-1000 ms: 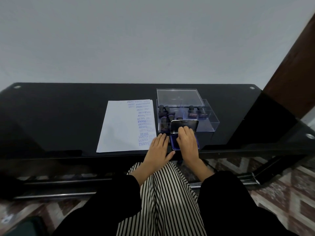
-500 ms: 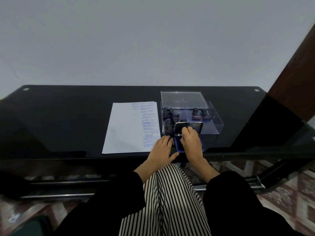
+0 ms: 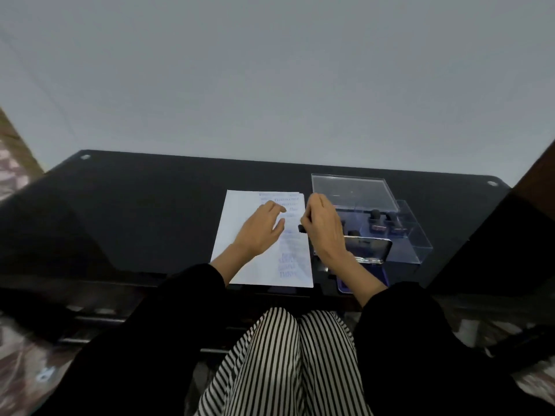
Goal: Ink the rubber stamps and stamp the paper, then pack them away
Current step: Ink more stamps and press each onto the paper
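Left of the paper (image 3: 237,229) the black table (image 3: 135,223) lies open. Just right of the paper, the clear box (image 3: 417,247) and the ink pad (image 3: 368,249) with raised lid bar the way. The left hand (image 3: 259,232) and the right hand (image 3: 322,229), pinching a stamp (image 3: 301,228), crowd its right half.

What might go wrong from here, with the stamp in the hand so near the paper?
1. The right hand grips a small dark rubber stamp at the crowded blue-printed right column of the white paper sheet; a new print may overlap old ones.
2. The left hand rests flat on that sheet, fingers on printed lines, so fresh ink could smear.
3. The right wrist is above the open blue ink pad; it might knock the raised lid.
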Demonstrator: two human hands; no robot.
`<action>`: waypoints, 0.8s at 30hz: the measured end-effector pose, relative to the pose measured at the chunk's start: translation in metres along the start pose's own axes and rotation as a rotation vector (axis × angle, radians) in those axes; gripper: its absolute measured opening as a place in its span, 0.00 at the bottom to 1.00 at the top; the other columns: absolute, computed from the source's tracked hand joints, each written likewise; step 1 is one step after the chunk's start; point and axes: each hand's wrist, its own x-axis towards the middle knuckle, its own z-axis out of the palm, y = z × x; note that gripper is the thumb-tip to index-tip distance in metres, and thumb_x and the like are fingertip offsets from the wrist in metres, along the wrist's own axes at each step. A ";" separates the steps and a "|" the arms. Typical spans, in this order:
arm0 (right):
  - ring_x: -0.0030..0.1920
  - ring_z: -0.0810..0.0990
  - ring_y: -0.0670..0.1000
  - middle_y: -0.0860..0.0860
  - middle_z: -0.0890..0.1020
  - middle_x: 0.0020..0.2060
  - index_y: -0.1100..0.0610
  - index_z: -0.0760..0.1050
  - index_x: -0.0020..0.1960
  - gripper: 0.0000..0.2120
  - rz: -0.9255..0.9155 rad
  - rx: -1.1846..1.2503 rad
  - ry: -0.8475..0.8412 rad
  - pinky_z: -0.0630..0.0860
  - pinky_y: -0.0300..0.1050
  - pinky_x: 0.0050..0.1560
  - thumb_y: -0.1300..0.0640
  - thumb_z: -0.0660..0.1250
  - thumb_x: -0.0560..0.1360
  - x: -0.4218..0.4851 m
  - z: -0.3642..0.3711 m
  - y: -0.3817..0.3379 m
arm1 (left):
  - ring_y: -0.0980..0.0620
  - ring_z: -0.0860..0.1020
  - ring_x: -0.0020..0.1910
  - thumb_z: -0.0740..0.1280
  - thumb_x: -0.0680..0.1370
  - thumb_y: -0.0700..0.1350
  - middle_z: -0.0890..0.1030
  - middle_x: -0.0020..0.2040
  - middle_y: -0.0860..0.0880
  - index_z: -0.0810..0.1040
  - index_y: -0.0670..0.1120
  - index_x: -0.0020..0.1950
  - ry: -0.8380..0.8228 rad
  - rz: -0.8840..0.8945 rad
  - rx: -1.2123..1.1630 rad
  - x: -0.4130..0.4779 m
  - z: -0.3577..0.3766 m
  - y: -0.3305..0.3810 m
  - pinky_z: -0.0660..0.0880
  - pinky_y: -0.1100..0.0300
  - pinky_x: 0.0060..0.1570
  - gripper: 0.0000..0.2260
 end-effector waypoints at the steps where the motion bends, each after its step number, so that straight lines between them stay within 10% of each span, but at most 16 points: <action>1: 0.39 0.65 0.51 0.53 0.67 0.40 0.57 0.61 0.43 0.08 -0.015 -0.003 0.006 0.58 0.37 0.31 0.67 0.58 0.76 0.011 0.006 -0.004 | 0.50 0.71 0.64 0.56 0.82 0.46 0.70 0.68 0.47 0.69 0.44 0.67 0.007 -0.023 0.008 0.005 -0.004 -0.007 0.67 0.61 0.63 0.15; 24: 0.44 0.65 0.48 0.57 0.75 0.54 0.62 0.68 0.56 0.07 0.057 -0.188 -0.221 0.62 0.37 0.44 0.63 0.59 0.79 0.124 0.149 0.015 | 0.47 0.46 0.77 0.49 0.83 0.48 0.49 0.78 0.47 0.50 0.44 0.77 -0.103 -0.314 0.173 0.077 0.054 -0.118 0.47 0.49 0.74 0.23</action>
